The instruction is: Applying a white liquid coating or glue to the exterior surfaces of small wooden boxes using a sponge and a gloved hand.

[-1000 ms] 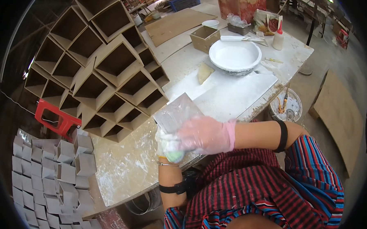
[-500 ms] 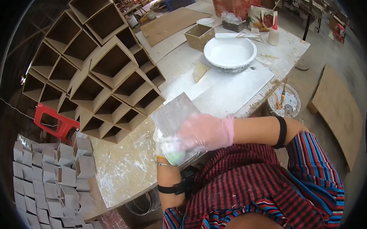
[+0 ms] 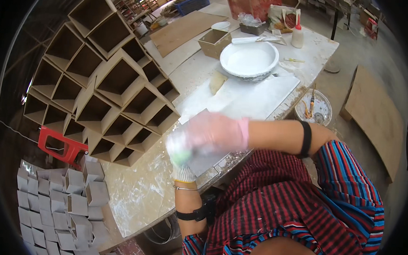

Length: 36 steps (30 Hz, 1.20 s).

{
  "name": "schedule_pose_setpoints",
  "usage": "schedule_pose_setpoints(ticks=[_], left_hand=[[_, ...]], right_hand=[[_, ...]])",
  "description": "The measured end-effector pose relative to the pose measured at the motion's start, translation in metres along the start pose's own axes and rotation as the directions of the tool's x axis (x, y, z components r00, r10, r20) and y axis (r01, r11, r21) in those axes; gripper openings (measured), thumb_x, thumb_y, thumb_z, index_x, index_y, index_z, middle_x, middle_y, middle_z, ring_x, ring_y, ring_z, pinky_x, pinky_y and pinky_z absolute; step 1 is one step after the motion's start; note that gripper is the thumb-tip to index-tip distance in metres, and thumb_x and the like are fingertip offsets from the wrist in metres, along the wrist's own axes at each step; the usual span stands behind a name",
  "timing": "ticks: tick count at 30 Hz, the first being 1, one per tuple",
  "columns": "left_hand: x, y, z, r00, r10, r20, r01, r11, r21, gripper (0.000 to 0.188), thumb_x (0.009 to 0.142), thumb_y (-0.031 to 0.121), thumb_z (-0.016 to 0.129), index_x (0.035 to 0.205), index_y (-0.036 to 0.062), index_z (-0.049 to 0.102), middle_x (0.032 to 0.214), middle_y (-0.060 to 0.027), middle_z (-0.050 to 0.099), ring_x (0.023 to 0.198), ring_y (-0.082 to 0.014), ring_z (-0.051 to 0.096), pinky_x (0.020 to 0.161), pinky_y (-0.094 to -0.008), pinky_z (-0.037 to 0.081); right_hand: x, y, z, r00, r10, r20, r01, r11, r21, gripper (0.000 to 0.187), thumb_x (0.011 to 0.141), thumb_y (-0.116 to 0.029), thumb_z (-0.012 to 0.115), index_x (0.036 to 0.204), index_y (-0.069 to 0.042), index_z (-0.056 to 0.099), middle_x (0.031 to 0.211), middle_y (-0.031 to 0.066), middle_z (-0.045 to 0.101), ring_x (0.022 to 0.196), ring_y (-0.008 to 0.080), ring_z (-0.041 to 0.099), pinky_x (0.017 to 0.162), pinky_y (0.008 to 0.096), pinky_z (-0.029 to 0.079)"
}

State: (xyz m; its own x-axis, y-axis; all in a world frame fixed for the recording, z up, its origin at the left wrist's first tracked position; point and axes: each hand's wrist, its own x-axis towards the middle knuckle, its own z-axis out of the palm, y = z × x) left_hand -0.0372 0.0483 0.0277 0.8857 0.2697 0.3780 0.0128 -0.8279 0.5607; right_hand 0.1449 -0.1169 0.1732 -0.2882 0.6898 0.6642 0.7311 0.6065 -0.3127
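A smooth grey square-sided piece lies at the table's near edge, partly covered by my hands; whether it is a box or a flat panel is hidden. Across it reaches my right hand, in a pink translucent glove, its fingers smeared by motion. My left hand, in a white knitted glove with a green patch, is against the piece's left side. Its fingers are blurred and partly behind the right hand, so its grip does not show.
Brown open boxes are stacked at the left. Several grey boxes stand below a red stool. A white basin, squeeze bottle and small box sit on the table; a bucket stands beyond its right edge.
My right hand has moved slightly left and up over the grey piece. My left hand has shifted up and left, showing more of its glove cuff. The whole view has shifted slightly.
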Motion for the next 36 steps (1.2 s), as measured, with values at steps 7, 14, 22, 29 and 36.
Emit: schedule_pose_setpoints(ticks=[7, 14, 22, 29, 36], left_hand=[[0.030, 0.052, -0.001, 0.938, -0.346, 0.004, 0.270, 0.722, -0.637, 0.044, 0.099, 0.028, 0.041, 0.136, 0.0045, 0.039, 0.133, -0.0106, 0.049, 0.119, -0.0224, 0.050, 0.106, -0.0352, 0.036], [0.056, 0.117, -0.022, 0.929, -0.340, -0.145, 0.249, 0.866, -0.433, 0.051, 0.085, 0.038, 0.062, 0.122, 0.0042, 0.052, 0.118, -0.0119, 0.059, 0.108, -0.0275, 0.057, 0.099, -0.0427, 0.041], [0.045, 0.084, -0.014, 0.955, -0.004, -0.295, 0.054, 0.985, 0.163, 0.062, 0.084, 0.039, 0.060, 0.135, 0.0080, 0.044, 0.121, -0.0117, 0.056, 0.111, -0.0325, 0.052, 0.095, -0.0444, 0.040], [0.090, 0.161, -0.045, 0.987, -0.152, 0.048, 0.089, 0.777, 0.623, 0.066, 0.076, 0.046, 0.065, 0.127, 0.0074, 0.050, 0.115, -0.0137, 0.056, 0.106, -0.0344, 0.052, 0.090, -0.0447, 0.040], [0.026, 0.036, -0.011, 0.893, -0.436, -0.108, 0.059, 0.352, -0.934, 0.052, 0.098, 0.037, 0.037, 0.140, 0.0059, 0.037, 0.142, -0.0130, 0.041, 0.128, -0.0280, 0.043, 0.106, -0.0413, 0.036]], right_hand=[[-0.014, 0.033, -0.021, 0.938, -0.046, -0.344, 0.058, 0.998, 0.024, 0.038, 0.077, -0.004, 0.068, 0.113, -0.015, 0.065, 0.103, 0.0072, 0.066, 0.095, 0.0265, 0.063, 0.081, 0.0348, 0.051], [-0.021, 0.029, -0.013, 0.970, -0.068, -0.235, 0.057, 0.997, -0.050, 0.052, 0.071, -0.007, 0.070, 0.121, -0.019, 0.060, 0.098, 0.0077, 0.064, 0.088, 0.0294, 0.061, 0.077, 0.0388, 0.050], [-0.065, -0.008, -0.024, 0.998, 0.052, 0.022, -0.051, 0.997, -0.057, 0.066, 0.068, -0.002, 0.071, 0.129, -0.021, 0.056, 0.100, 0.0062, 0.063, 0.091, 0.0284, 0.059, 0.081, 0.0383, 0.047], [-0.060, 0.011, -0.029, 0.968, 0.036, -0.249, -0.036, 0.999, 0.003, 0.055, 0.067, -0.005, 0.072, 0.120, -0.018, 0.061, 0.099, 0.0077, 0.063, 0.088, 0.0305, 0.058, 0.077, 0.0399, 0.047], [-0.074, -0.005, -0.029, 0.996, 0.089, -0.008, -0.087, 0.985, 0.148, 0.066, 0.070, -0.004, 0.074, 0.131, -0.019, 0.056, 0.101, 0.0081, 0.063, 0.091, 0.0285, 0.059, 0.082, 0.0387, 0.047]])
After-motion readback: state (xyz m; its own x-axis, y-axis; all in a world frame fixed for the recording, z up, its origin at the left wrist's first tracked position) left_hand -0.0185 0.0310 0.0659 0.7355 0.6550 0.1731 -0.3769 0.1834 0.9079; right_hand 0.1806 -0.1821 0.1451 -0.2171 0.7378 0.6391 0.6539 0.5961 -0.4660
